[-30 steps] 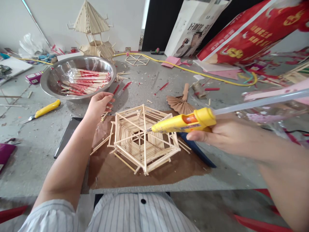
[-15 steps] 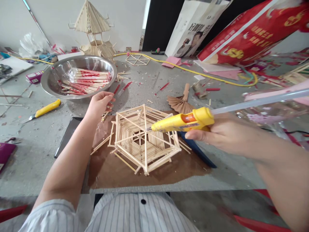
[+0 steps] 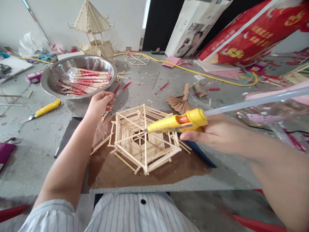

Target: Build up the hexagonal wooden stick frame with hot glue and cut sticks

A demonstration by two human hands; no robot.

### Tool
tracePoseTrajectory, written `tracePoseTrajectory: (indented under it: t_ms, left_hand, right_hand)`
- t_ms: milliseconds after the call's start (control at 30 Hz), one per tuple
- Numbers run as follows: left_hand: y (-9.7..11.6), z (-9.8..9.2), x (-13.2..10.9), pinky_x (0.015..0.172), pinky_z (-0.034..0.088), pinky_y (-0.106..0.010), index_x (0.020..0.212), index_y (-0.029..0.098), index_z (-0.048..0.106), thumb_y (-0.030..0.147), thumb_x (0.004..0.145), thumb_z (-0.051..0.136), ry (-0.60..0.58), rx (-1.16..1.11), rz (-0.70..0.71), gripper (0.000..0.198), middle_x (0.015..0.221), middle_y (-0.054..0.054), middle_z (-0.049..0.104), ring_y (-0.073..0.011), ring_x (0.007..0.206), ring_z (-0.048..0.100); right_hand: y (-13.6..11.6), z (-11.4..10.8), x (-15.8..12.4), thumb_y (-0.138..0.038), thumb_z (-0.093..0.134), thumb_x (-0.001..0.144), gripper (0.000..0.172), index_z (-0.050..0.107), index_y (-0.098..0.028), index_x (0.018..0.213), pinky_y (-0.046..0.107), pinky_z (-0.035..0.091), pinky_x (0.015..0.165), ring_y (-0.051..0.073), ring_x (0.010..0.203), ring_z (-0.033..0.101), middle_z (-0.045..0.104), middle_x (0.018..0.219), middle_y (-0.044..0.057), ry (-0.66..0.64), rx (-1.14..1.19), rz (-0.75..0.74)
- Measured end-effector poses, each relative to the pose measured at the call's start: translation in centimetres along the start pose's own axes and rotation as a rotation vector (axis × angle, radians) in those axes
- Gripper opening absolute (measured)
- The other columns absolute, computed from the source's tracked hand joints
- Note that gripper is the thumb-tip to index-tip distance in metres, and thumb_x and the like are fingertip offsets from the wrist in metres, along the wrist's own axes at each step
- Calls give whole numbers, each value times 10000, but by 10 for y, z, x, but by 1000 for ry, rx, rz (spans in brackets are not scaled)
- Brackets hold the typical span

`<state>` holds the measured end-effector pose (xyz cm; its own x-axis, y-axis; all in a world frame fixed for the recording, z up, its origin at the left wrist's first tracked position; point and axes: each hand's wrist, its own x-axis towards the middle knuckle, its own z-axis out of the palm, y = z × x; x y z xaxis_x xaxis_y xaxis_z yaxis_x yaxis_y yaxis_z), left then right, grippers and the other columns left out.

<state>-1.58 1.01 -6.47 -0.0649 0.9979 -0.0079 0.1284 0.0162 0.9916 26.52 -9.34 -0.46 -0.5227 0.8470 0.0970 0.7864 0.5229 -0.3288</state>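
A hexagonal frame of wooden sticks (image 3: 142, 138) lies on a brown paper sheet (image 3: 116, 174) in front of me. My right hand (image 3: 217, 133) grips a yellow glue gun (image 3: 178, 121) with a clear glue stick (image 3: 256, 101) out its back; the nozzle sits over the frame's centre. My left hand (image 3: 98, 104) rests with curled fingers at the frame's far left corner, touching loose sticks (image 3: 105, 115) there. Whether it holds one I cannot make out.
A steel bowl (image 3: 51, 80) of red-wrapped chopsticks stands at the back left, a yellow-handled knife (image 3: 44, 109) beside it. A stick pagoda model (image 3: 93, 30) stands by the wall. A folded paper fan (image 3: 180, 103), a yellow cable (image 3: 193, 71) and red bags (image 3: 253, 32) lie to the right.
My right hand has moved the glue gun a little left, bringing the nozzle nearer the frame's centre. The left hand has stayed put.
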Motion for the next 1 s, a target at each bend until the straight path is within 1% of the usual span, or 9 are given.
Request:
tracePoseTrajectory:
  t_ms: [67, 200, 400, 700, 833, 1000]
  left_hand:
    - [0, 0, 0, 437, 410, -183, 802, 140, 580, 287, 633, 579, 0, -2, -1, 224, 737, -30, 604, -91, 535, 530]
    - [0, 0, -1, 435, 409, -184, 796, 139, 579, 285, 634, 577, -2, -2, 0, 218, 729, -30, 602, -94, 540, 531]
    - [0, -1, 0, 431, 412, -183, 800, 138, 583, 277, 640, 578, -1, -8, 3, 211, 725, -33, 607, -91, 532, 530]
    - [-1, 0, 0, 422, 412, -173, 801, 132, 582, 277, 638, 576, -8, -2, 4, 218, 734, -33, 605, -85, 529, 529]
    - [0, 0, 0, 422, 413, -177, 801, 133, 581, 280, 636, 579, -6, -4, 8, 221, 727, -30, 604, -84, 525, 528]
    - [-1, 0, 1, 429, 417, -194, 792, 139, 583, 283, 632, 581, -6, -2, 3, 216, 730, -32, 611, -92, 527, 535]
  right_hand:
    - [1, 1, 2, -682, 275, 765, 595, 611, -204, 655, 301, 453, 533, 198, 580, 602, 652, 612, 26, 15, -7, 14]
    - [6, 1, 1, -685, 287, 757, 584, 626, -210, 743, 314, 479, 579, 207, 643, 618, 673, 697, 34, 17, 18, 43]
    - [8, -1, -9, -701, 290, 733, 557, 613, -250, 681, 339, 491, 562, 223, 630, 618, 671, 686, 25, 2, 17, 116]
    - [1, 1, -4, -716, 240, 743, 597, 582, -238, 641, 304, 455, 501, 193, 543, 590, 636, 583, 8, -9, 26, 62]
    - [1, 1, -5, -714, 254, 742, 606, 608, -225, 682, 302, 458, 517, 195, 556, 594, 648, 606, 13, -9, 27, 60]
    - [-3, -1, -7, -631, 326, 777, 524, 644, -215, 758, 305, 481, 571, 213, 658, 627, 685, 729, 28, -62, 58, 63]
